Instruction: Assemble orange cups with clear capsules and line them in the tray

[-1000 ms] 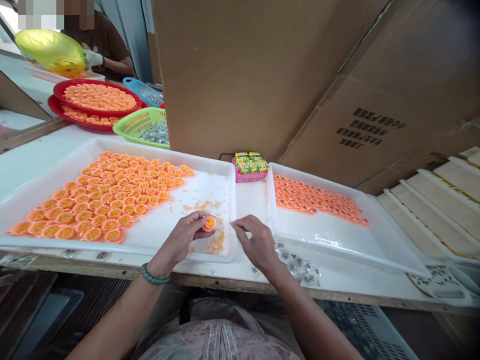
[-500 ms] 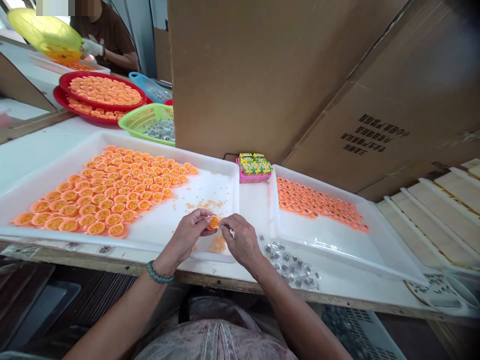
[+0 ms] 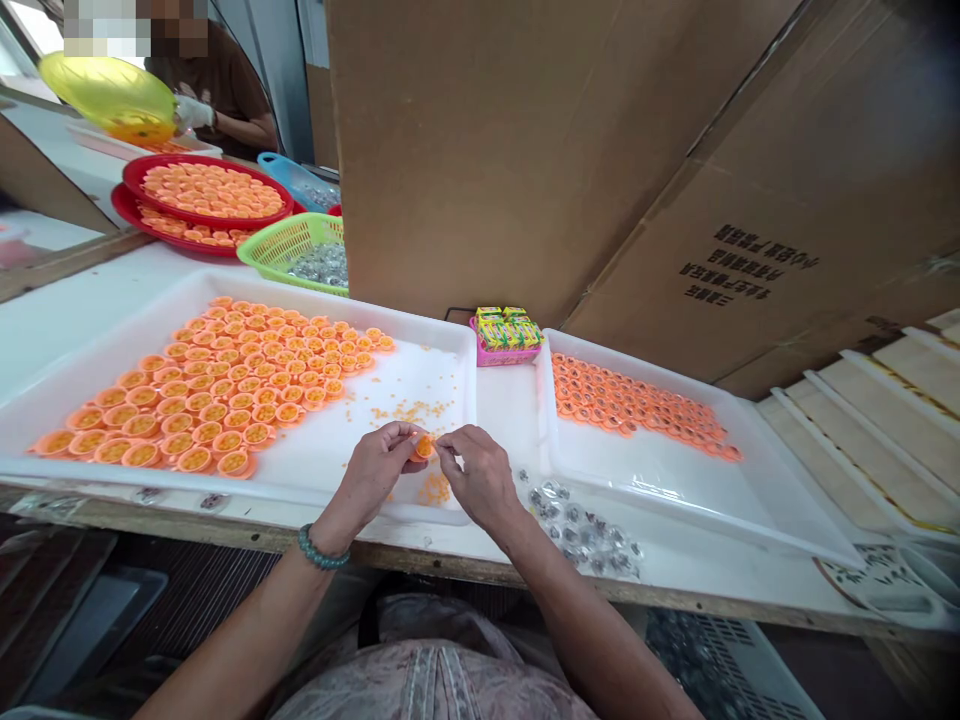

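**Fingertip work over the big white tray (image 3: 420,345)**

And here's the action, right over the near right corner of the big white tray! The left hand (image 3: 371,475) is curled around a small orange cup (image 3: 424,447), thumb pressed on top, while the right hand (image 3: 478,478) closes in, thumb and forefinger pinched at the cup's edge. A beaded bracelet (image 3: 322,548) sits on the left wrist.

Inside that tray, rows of orange cups (image 3: 202,390) fill the left side, with loose orange crumbs (image 3: 435,488) scattered just below the hands. Just right of the tray is a second white tray (image 3: 675,500) holding neat orange rows (image 3: 637,405), with a pink box of yellow-green packets (image 3: 506,337) by its corner and a spill of clear plastic pieces (image 3: 581,530) along its front.

Beyond the tray, a tall cardboard sheet (image 3: 465,150) blocks the view, and a green basket (image 3: 292,250) and stacked red trays (image 3: 210,195) sit to its left. (Further back, a co-worker's gloved hand (image 3: 193,113) holds up a yellow bag (image 3: 109,97).)
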Demonstrator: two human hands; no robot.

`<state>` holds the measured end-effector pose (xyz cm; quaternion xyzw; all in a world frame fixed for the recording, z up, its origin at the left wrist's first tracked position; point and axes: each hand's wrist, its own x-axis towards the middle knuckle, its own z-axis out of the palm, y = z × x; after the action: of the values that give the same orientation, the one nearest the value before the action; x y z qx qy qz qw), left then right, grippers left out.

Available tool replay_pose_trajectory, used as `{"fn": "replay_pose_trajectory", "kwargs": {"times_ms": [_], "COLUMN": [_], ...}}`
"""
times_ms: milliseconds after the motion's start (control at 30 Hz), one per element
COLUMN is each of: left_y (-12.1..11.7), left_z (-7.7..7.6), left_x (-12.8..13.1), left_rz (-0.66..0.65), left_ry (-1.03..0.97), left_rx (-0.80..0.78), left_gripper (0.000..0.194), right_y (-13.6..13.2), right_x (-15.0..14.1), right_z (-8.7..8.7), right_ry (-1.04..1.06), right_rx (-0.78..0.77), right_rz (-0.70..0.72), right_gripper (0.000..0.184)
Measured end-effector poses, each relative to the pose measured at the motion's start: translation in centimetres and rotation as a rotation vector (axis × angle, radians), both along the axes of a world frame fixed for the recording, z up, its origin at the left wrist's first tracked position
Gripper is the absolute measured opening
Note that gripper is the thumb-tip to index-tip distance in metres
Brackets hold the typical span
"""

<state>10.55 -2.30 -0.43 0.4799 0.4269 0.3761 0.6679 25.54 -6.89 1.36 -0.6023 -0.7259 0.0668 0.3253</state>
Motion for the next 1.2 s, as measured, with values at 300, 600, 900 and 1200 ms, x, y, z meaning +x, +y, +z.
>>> {"fn": "replay_pose_trajectory", "kwargs": {"times_ms": [300, 600, 900, 1200], "left_y": [0.2, 0.4, 0.1, 0.0], "left_z": [1.3, 1.3, 1.5, 1.7], "left_x": [-0.3, 0.2, 0.2, 0.1], "left_rz": [-0.039, -0.055, -0.005, -0.060], "left_ry": [-0.083, 0.074, 0.065, 0.036], "left_rx": [-0.170, -0.140, -0.133, -0.145], "left_gripper": [0.026, 0.032, 0.031, 0.035], "right_y": [-0.9, -5.1, -5.6, -4.5], "right_x": [2.9, 9.2, 8.4, 6.6], "right_z": [0.0, -1.2, -5.2, -1.2], "right_ry": [0.065, -0.233, -0.271, 0.675], "right_rx": [-0.021, -0.319, -0.337, -0.345], "right_rz": [-0.109, -0.231, -0.163, -0.212], "right_gripper": [0.017, 0.014, 0.016, 0.015]}}
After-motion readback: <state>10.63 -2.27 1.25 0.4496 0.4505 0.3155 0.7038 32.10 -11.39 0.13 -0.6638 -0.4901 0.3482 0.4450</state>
